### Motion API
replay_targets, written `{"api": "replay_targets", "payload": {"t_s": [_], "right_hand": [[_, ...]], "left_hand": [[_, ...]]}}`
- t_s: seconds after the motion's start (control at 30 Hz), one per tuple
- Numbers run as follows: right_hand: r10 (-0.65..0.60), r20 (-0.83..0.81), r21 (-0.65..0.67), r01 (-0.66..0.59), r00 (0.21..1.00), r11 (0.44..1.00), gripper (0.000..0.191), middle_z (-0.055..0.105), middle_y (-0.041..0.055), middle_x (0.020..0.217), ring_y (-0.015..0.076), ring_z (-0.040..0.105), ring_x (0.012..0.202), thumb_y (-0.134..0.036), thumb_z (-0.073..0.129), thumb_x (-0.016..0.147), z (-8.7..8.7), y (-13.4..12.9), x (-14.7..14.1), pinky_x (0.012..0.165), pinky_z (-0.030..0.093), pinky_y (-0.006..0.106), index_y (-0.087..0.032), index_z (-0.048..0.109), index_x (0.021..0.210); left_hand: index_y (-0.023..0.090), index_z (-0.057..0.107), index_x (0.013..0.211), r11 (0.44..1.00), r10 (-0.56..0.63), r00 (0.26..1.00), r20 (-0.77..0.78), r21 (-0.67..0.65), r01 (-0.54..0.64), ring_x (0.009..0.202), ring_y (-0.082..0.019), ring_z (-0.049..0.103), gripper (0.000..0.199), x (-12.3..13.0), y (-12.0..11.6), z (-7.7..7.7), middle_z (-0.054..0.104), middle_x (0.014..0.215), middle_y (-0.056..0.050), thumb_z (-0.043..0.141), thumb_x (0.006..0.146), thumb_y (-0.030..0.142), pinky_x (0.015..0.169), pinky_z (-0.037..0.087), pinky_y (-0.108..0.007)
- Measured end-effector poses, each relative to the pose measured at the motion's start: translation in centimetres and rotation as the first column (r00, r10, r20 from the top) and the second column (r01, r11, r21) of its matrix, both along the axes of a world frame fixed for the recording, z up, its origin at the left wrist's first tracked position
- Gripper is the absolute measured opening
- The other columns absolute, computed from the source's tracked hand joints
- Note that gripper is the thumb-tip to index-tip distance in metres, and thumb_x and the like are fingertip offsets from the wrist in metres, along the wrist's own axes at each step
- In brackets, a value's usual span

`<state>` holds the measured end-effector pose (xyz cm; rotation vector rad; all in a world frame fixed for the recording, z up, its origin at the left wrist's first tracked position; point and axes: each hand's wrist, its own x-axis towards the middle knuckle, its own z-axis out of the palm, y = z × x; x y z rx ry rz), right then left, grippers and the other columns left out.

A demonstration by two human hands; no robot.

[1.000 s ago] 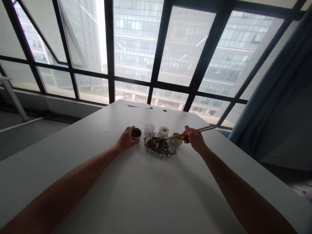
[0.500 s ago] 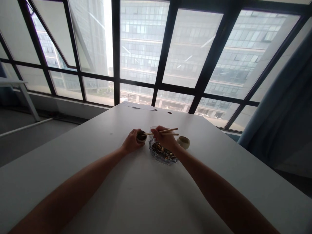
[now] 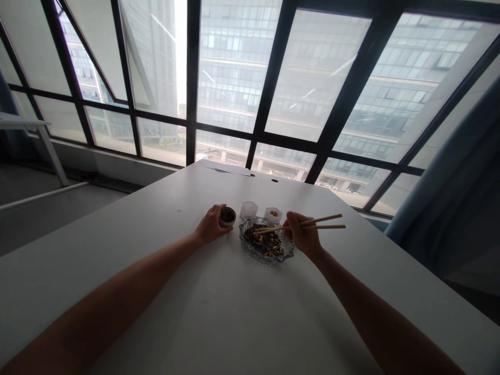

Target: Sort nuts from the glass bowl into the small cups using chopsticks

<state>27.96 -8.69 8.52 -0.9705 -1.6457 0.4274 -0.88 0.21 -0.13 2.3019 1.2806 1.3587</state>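
Observation:
My left hand (image 3: 209, 225) is closed around a small round cup (image 3: 230, 224), tilted a little toward me, with dark contents inside. In my right hand (image 3: 305, 235) is a pair of wooden chopsticks (image 3: 330, 226). Their tips reach left into a clear glass dish (image 3: 258, 256) with a wavy rim. The dish holds a mix of pale nuts and dark seeds (image 3: 269, 240); whether the tips pinch a piece I cannot tell. Behind the dish stand two small translucent cups: the left cup (image 3: 248, 210) looks bare, while the right cup (image 3: 269, 214) contains a few pale nuts.
All of this stands on a white table (image 3: 211, 302). A sheet of paper (image 3: 224, 169) lies at its far end, near two dark round spots. Large framed windows rise beyond, a blue curtain (image 3: 441, 182) hangs at right, and another white table (image 3: 23, 121) is at far left.
My right hand has moved right, drawing the chopstick tips out of the left-hand cup and over into the glass dish. The translucent cups now show; the second round cup is hidden behind my right hand.

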Motion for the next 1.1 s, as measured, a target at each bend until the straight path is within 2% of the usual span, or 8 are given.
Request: {"api": "replay_targets", "payload": {"t_s": [0.2, 0.3, 0.47, 0.63, 0.73, 0.83, 1.0, 1.1], "right_hand": [[0.029, 0.133, 0.055, -0.036, 0.991, 0.998, 0.052, 0.057, 0.001, 0.048, 0.0124, 0.053, 0.042, -0.058, 0.051, 0.096, -2.4, -1.3, 1.0, 0.041, 0.041, 0.025, -0.021, 0.06, 0.062], [0.036, 0.11, 0.023, -0.039, 0.993, 0.999, 0.052, 0.058, 0.0009, 0.048, 0.0123, 0.053, 0.041, -0.061, 0.052, 0.094, -3.5, -1.7, 1.1, 0.039, 0.04, 0.024, -0.021, 0.059, 0.061], [-0.112, -0.203, -0.09, 0.095, 0.973, 0.991, 0.056, 0.056, 0.0002, 0.044, 0.0122, 0.049, 0.035, -0.071, 0.055, 0.088, -4.2, -1.4, 0.8, 0.034, 0.038, 0.024, -0.02, 0.061, 0.063], [-0.264, -0.533, -0.236, 0.158, 0.803, 0.959, 0.059, 0.053, -0.0012, 0.039, 0.011, 0.046, 0.032, -0.076, 0.065, 0.074, -4.3, 0.3, 1.5, 0.03, 0.035, 0.023, -0.019, 0.058, 0.06], [-0.274, -0.601, -0.268, 0.133, 0.751, 0.954, 0.056, 0.054, -0.0016, 0.039, 0.0108, 0.046, 0.032, -0.073, 0.069, 0.072, -4.5, 0.8, 1.9, 0.03, 0.034, 0.022, -0.019, 0.058, 0.061], [-0.276, -0.565, -0.237, 0.167, 0.778, 0.957, 0.056, 0.054, -0.0012, 0.039, 0.0111, 0.046, 0.032, -0.073, 0.065, 0.076, -3.9, 0.6, 2.0, 0.03, 0.035, 0.023, -0.019, 0.057, 0.061], [-0.291, -0.336, 0.031, 0.32, 0.896, 0.947, 0.056, 0.059, 0.0002, 0.047, 0.0119, 0.052, 0.038, -0.072, 0.055, 0.086, -1.3, 0.5, 2.9, 0.039, 0.042, 0.024, -0.02, 0.059, 0.067], [-0.332, -0.233, 0.1, 0.362, 0.914, 0.927, 0.055, 0.058, -0.0005, 0.048, 0.0121, 0.053, 0.04, -0.072, 0.052, 0.089, -0.4, 1.6, 3.7, 0.041, 0.043, 0.024, -0.02, 0.058, 0.069]], "left_hand": [[0.014, 0.051, 0.135, 1.0, 0.01, 1.0, 0.0, -0.005, -0.01, 0.122, -0.034, 0.058, 0.076, -0.1, 0.1, -0.1, 0.058, 0.13, -0.017, 0.077, 0.068, 0.036, 0.107, 0.048, -0.048], [0.014, 0.051, 0.135, 1.0, 0.022, 1.0, 0.005, 0.002, -0.022, 0.121, -0.033, 0.059, 0.075, -0.2, 0.2, -0.2, 0.059, 0.13, -0.016, 0.077, 0.069, 0.038, 0.106, 0.048, -0.048], [0.014, 0.05, 0.136, 0.999, 0.036, 0.999, 0.003, -0.008, -0.036, 0.122, -0.033, 0.058, 0.076, -0.3, 0.4, -0.4, 0.059, 0.13, -0.017, 0.076, 0.07, 0.041, 0.107, 0.047, -0.048], [0.014, 0.05, 0.137, 0.999, 0.036, 0.999, 0.0, -0.023, -0.036, 0.122, -0.033, 0.058, 0.076, -0.3, 0.3, -0.3, 0.058, 0.132, -0.017, 0.076, 0.07, 0.042, 0.108, 0.046, -0.048], [0.014, 0.05, 0.136, 0.999, 0.04, 0.999, 0.002, -0.028, -0.04, 0.122, -0.033, 0.058, 0.076, -0.3, 0.2, -0.1, 0.058, 0.132, -0.017, 0.075, 0.07, 0.042, 0.107, 0.047, -0.048], [0.015, 0.05, 0.136, 0.999, 0.041, 0.999, 0.007, -0.026, -0.041, 0.122, -0.033, 0.058, 0.076, -0.3, 0.1, -0.1, 0.059, 0.132, -0.016, 0.076, 0.07, 0.042, 0.107, 0.047, -0.048], [0.015, 0.05, 0.136, 0.999, 0.042, 0.999, 0.002, -0.026, -0.042, 0.122, -0.033, 0.058, 0.075, -0.1, 0.3, -0.3, 0.058, 0.132, -0.017, 0.075, 0.07, 0.041, 0.107, 0.047, -0.048], [0.016, 0.05, 0.136, 0.999, 0.044, 0.999, 0.005, -0.018, -0.043, 0.123, -0.033, 0.058, 0.075, -0.1, 0.4, -0.3, 0.059, 0.132, -0.016, 0.076, 0.07, 0.04, 0.107, 0.047, -0.048]]}}
